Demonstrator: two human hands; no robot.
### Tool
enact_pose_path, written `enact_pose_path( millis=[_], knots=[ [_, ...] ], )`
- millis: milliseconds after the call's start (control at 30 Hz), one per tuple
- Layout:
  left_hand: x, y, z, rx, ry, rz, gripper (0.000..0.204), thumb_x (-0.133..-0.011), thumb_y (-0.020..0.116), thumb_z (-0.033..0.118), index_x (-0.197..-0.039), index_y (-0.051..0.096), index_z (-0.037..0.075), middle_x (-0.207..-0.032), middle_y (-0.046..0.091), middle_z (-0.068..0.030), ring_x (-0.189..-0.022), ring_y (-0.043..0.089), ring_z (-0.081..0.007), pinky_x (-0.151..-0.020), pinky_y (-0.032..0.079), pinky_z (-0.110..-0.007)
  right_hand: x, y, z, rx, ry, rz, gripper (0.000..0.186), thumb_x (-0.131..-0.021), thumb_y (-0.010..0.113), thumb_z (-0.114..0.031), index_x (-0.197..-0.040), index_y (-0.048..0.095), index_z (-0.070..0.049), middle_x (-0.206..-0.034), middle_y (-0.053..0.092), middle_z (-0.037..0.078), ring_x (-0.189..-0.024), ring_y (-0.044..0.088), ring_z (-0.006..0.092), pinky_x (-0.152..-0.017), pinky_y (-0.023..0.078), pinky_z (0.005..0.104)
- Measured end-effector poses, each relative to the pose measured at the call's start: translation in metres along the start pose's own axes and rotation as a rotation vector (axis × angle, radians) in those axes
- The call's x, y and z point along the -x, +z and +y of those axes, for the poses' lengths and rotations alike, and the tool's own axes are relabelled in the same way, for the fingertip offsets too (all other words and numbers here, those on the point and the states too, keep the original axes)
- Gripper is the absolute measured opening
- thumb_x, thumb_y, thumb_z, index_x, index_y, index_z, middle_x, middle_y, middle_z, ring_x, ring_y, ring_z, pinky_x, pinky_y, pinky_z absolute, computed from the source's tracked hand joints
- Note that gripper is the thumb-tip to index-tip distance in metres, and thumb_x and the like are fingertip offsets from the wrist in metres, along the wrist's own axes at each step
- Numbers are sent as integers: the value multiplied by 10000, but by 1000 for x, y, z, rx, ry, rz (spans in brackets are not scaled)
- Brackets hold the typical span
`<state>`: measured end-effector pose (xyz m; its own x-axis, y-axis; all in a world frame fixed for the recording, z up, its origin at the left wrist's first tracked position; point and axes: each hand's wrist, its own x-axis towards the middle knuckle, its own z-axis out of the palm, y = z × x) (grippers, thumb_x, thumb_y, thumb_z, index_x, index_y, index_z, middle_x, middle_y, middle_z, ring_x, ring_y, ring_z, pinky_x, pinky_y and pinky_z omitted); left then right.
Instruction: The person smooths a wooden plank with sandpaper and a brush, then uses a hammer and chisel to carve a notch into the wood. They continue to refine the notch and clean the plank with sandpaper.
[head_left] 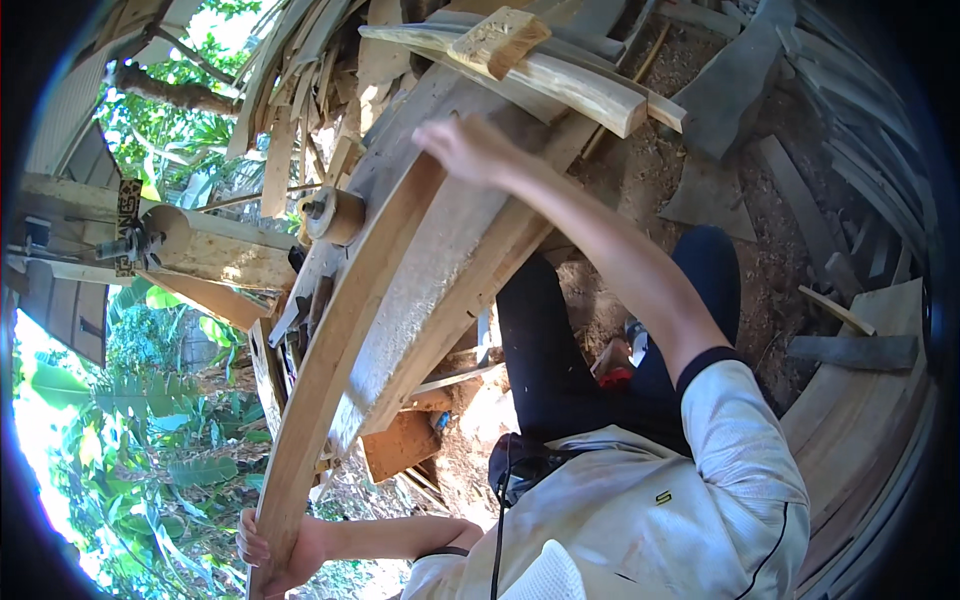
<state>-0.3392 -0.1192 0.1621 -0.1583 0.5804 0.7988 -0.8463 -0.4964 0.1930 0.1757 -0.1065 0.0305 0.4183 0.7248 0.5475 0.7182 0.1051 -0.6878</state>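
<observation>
A long, curved wooden board (352, 290) stands on edge along a dusty workbench top (425, 265). My left hand (285, 555) is closed around its near end, at the lower left, with fingers wrapped over the edge. At the far end, my right hand (465, 150) grips the top of the same board; its fingers are slightly blurred and partly hidden. Against the board's left side, about midway, sits a round drum (337, 215) with a bolt in its centre. I cannot tell whether the board touches it.
Beyond my right hand, a light wooden block (500, 42) lies on a thick curved timber (575, 85). A wooden beam (225, 250) with a metal shaft (130, 245) stands at left. Offcuts and stacked boards (850, 400) cover the ground at right. My legs (550, 340) are beside the bench.
</observation>
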Motion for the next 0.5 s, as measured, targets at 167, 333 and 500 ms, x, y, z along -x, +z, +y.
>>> enact_pose_path(
  millis=[167, 333, 500],
  knots=[
    [-2, -5, 14, 53, -28, -158, 579, -882, 441, 663, -813, 456, 89, -737, 458, -49, -727, 466, -204, -809, 373, -401, 10, 32, -39, -111, -193, 4, 368, -1043, 505, -342, -917, 700, -58, -678, 644, 115, -512, 566, 211, -556, 499, 376],
    [-8, -18, 11, -77, 25, -92, 559, -857, 537, 637, -835, 536, 78, -735, 526, -58, -736, 524, -209, -802, 419, -415, -10, 2, 8, -11, -20, 103, 372, -1052, 489, -336, -916, 705, -67, -575, 599, 76, -461, 526, 161, -494, 452, 336],
    [-7, -25, 25, -147, 59, -103, 543, -832, 632, 610, -856, 616, 68, -732, 593, -67, -745, 582, -214, -795, 466, -429, 18, 43, -51, -171, -377, 88, 329, -1060, 475, -277, -996, 710, -57, -663, 666, 81, -448, 513, 148, -464, 443, 336]
  ],
)
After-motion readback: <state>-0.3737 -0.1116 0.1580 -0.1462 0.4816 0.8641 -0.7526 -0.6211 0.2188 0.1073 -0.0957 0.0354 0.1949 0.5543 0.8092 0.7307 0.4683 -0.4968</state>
